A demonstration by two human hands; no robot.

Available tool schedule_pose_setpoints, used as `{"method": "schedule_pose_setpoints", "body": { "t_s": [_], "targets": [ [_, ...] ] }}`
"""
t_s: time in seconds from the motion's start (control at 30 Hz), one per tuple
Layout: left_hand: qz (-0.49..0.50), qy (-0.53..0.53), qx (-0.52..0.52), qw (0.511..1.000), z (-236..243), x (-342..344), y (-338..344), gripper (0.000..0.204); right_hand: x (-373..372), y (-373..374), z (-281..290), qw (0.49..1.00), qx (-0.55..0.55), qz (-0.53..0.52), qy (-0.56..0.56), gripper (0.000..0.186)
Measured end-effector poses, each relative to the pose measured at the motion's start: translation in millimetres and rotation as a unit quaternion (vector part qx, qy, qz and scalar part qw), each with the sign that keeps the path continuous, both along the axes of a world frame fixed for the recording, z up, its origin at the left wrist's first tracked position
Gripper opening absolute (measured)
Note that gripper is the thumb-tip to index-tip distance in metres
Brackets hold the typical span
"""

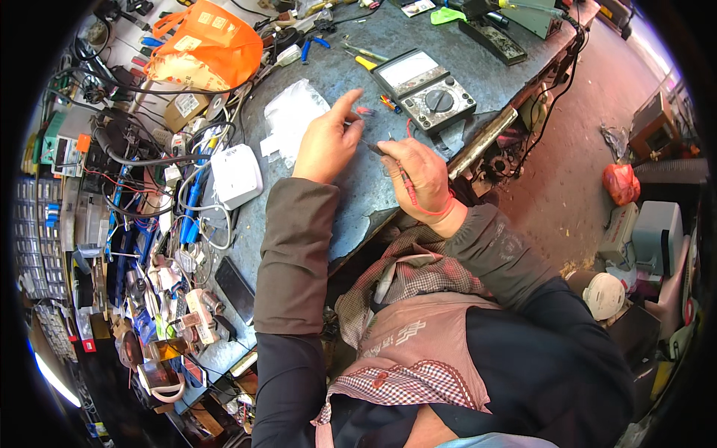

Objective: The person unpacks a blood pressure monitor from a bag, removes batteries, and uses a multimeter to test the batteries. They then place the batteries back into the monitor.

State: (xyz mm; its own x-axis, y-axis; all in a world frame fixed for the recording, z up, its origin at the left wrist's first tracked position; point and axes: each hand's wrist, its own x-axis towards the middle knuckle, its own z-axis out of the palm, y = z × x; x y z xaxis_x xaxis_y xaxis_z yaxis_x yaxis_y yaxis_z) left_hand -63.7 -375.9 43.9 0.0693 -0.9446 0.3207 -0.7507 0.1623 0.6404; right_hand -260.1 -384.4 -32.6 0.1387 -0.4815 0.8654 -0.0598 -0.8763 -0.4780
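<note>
My left hand is over the bench, index finger stretched out and thumb bent in; whatever its fingers pinch is too small to make out. Close beside it, my right hand grips a red test probe, whose handle slants down across the palm. A small dark piece shows between the two hands. Red cable loops round my right wrist. Beyond my right hand lies an analog multimeter with a white dial face and a round selector knob. A clear plastic bag lies beside my left hand.
An orange bag sits at the far left. A white square box, a dark phone and tangled cables crowd the bench's left side. Blue-handled pliers lie farther back. The bench edge runs along the right.
</note>
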Motion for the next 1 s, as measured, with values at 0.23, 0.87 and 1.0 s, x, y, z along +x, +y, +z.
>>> {"method": "schedule_pose_setpoints", "body": {
  "t_s": [0.23, 0.87, 1.0],
  "targets": [
    [0.12, -0.191, 0.039, 0.973, 14.9, 29.6, 84.4, 0.034, -0.5, 0.7, -0.2, 0.998, -0.009, -0.022, 0.052, 0.035],
    [0.085, 0.428, 0.02, 0.899, -2.0, 16.8, 90.3, 0.014, 2.7, 5.5, 9.6, 0.995, 0.018, -0.024, 0.094, 0.023],
    [-0.005, 0.53, 0.071, 0.845, -20.8, 27.7, 79.4, 0.028, 1.9, 5.7, 12.6, 0.995, 0.015, -0.009, 0.098, 0.023]
  ]
}}
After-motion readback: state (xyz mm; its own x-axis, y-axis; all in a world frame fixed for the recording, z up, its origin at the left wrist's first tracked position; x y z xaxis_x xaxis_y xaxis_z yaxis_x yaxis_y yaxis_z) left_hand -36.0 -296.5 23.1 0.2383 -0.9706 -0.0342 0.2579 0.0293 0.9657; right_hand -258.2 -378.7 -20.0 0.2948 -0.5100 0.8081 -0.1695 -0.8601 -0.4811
